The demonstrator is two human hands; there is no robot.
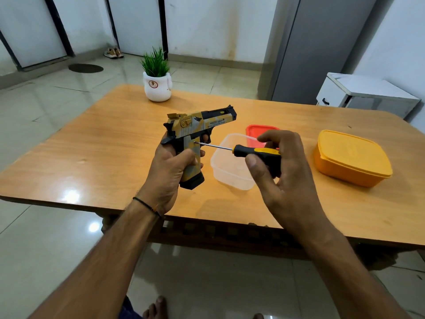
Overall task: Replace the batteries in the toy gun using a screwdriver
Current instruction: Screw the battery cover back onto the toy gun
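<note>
A yellow, grey and black toy gun [197, 132] was held upright above the middle of a wooden table [96, 143], its barrel pointing away and to the right. The left hand [171, 166] was clenched around the gun's grip, with a thin black cord around that wrist. The metal tip of a screwdriver [249, 151] touched the side of the grip just below the trigger. The right hand [282, 173] grasped the screwdriver's black and yellow handle between thumb and fingers. Behind and beneath the screwdriver, a clear plastic box [230, 166] sat open on the table, with a red lid [258, 132] lying just behind it. A closed orange box [351, 157] rested farther right. A small green plant in a white pot [157, 86] stood near the table's far edge.
</note>
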